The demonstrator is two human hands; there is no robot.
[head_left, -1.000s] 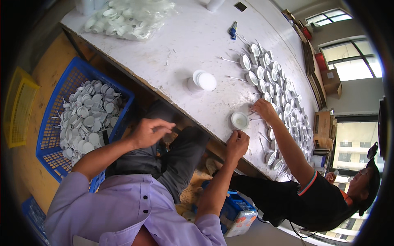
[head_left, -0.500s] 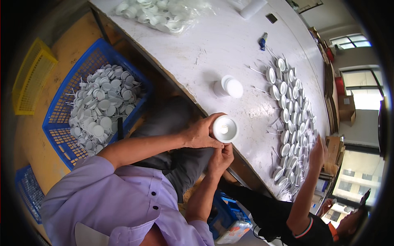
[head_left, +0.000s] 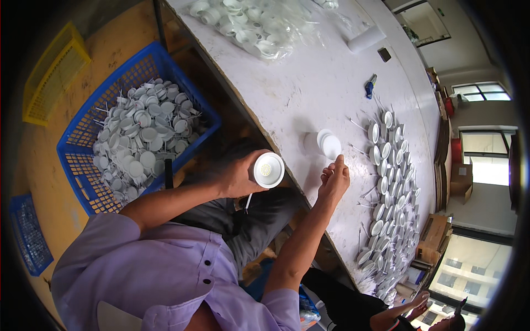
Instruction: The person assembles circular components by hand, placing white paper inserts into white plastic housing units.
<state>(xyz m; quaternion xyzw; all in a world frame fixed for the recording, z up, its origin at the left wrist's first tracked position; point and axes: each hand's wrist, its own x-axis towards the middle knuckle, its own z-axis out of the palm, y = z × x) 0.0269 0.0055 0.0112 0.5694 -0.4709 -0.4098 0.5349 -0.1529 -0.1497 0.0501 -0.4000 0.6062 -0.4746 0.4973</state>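
Note:
My left hand [head_left: 238, 177] grips a round white lamp housing [head_left: 269, 170] at its side. Its open face is turned up, showing a pale yellowish dotted disc inside. A short white wire [head_left: 248, 202] hangs below that hand. Over the table, my right hand [head_left: 334, 181] reaches out with the index finger extended and the other fingers loosely curled. That fingertip meets the lower edge of the front disc in a short stack of white round discs [head_left: 331, 145]; no grip on it shows.
A blue basket [head_left: 70, 144] heaped with white round wired pieces stands left. On the white table [head_left: 287, 83] lie a clear bag of white rings [head_left: 248, 27], a blue cutter [head_left: 370, 87], a white roll [head_left: 366, 39] and rows of wired housings [head_left: 386, 182]. A co-worker [head_left: 353, 300] sits lower right.
My right hand has left the lamp housing and moved up and right to the disc stack. My left hand has drawn the housing left. The co-worker's arm has pulled back from the rows.

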